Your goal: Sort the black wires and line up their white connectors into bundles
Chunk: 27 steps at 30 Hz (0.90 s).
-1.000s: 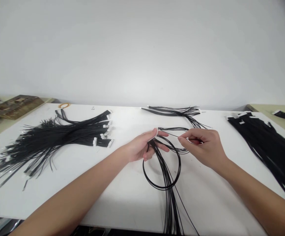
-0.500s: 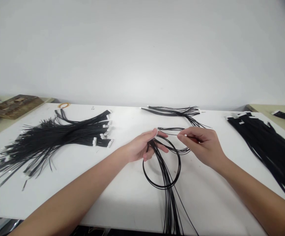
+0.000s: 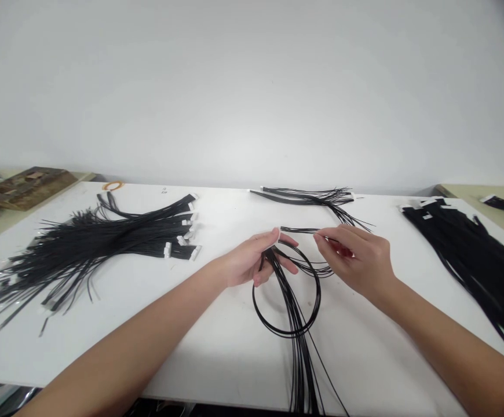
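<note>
In the middle of the head view, my left hand (image 3: 260, 258) grips a white connector (image 3: 274, 241) between thumb and fingers. From it a bundle of thin black wires (image 3: 298, 347) hangs down over the table's front edge, and some of the wires curl into a round loop (image 3: 320, 289). A few black wires run from the connector's far end to my right hand (image 3: 356, 255). The right thumb and forefinger pinch these wires; the exact pinch point is partly hidden by the fingers.
Left on the white table (image 3: 217, 336) lies a large pile of black wire harnesses (image 3: 108, 237) with white connectors. More harnesses lie behind my hands (image 3: 308, 197) and in a pile at right (image 3: 473, 249). A brown block (image 3: 26, 188) and an orange ring (image 3: 113, 186) sit back left.
The wires between my hands, spread apart before, are now drawn together into a straighter, tighter strand. My right hand has shifted only slightly, and my left hand keeps its hold on the connector.
</note>
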Tool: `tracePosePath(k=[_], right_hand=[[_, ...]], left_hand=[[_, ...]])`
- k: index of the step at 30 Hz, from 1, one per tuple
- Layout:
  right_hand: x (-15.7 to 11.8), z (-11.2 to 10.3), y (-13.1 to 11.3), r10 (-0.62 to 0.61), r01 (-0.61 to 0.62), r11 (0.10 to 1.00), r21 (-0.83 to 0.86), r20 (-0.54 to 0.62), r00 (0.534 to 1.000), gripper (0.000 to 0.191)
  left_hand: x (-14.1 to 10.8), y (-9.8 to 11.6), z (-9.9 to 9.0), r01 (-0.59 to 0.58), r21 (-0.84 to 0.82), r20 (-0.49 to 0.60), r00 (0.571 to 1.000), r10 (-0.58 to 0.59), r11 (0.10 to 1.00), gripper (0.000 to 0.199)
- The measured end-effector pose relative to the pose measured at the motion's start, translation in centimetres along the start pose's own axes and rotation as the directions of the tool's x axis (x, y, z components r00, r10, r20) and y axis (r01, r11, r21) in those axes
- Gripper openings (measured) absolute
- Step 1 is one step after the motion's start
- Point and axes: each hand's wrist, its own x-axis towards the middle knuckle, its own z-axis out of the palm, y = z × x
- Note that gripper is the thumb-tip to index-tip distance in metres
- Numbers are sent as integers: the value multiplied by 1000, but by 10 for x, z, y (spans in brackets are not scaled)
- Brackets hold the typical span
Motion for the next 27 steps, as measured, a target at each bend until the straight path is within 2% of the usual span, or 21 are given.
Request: tracePosePath(k=[4, 7, 10, 18, 23, 27], right_hand=[[-3, 0, 5, -166, 170, 975, -146, 40, 985, 3], [-2, -3, 5, -287, 299, 926, -231, 83, 954, 12], [-1, -5, 4, -356, 367, 898, -244, 87, 930, 22], [-2, -4, 1, -401, 406, 894, -192, 68, 914, 25], [-2, -1, 0, -412, 414, 881, -230, 56, 909, 25], [2, -2, -2, -406, 354, 870, -344, -88, 910, 28]], left_hand=[[-1, 1, 1, 11, 2, 36, 999, -11, 1000, 50], [-2, 2, 1, 27, 29, 69, 997, -29, 999, 51], [-2, 1, 1, 34, 57, 104, 994, -40, 998, 54], [-2, 0, -1, 44, 51, 155, 987, -52, 998, 51], [-1, 0, -2, 57, 29, 153, 986, -61, 998, 49], [1, 0, -3, 41, -79, 64, 997, -36, 996, 48]])
